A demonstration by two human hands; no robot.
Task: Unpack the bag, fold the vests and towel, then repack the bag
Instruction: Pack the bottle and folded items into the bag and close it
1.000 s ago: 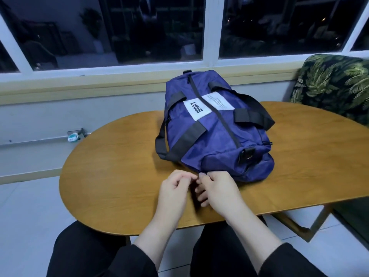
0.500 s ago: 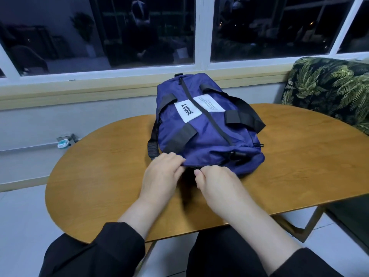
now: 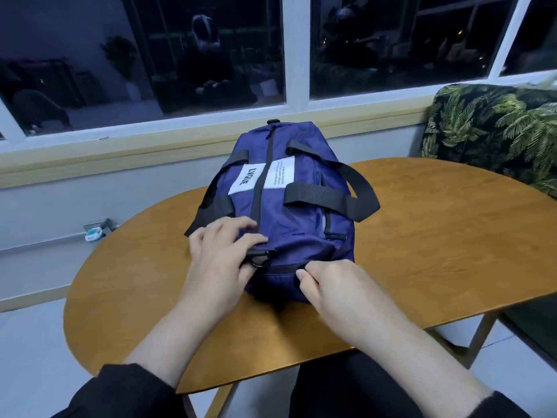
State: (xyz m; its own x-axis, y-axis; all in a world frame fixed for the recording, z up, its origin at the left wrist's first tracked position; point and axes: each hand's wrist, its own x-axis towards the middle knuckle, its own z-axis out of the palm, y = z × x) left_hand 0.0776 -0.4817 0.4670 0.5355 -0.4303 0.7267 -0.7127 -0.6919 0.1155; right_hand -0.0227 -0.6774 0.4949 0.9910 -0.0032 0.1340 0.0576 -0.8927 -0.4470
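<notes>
Where oval wooden counter (image 3: pixel 422 236) fills head view: blue duffel bag (image 3: pixel 295 212) lying on it, near far edge, main zip closed, black straps draped over sides. Left hand (image 3: pixel 220 260) resting on bag's near end, fingers (image 3: pixel 238 226) spread and lightly curled over fabric beside black clip. Right hand (image 3: pixel 337 285) at near end too, fingers pinching bag's seam. Behind: pale sill, white-framed window (image 3: pixel 295 49) dark with reflections. At right, palm-print chair (image 3: pixel 497 134) touching counter edge. Below: pale tiled floor (image 3: pixel 30 357).
</notes>
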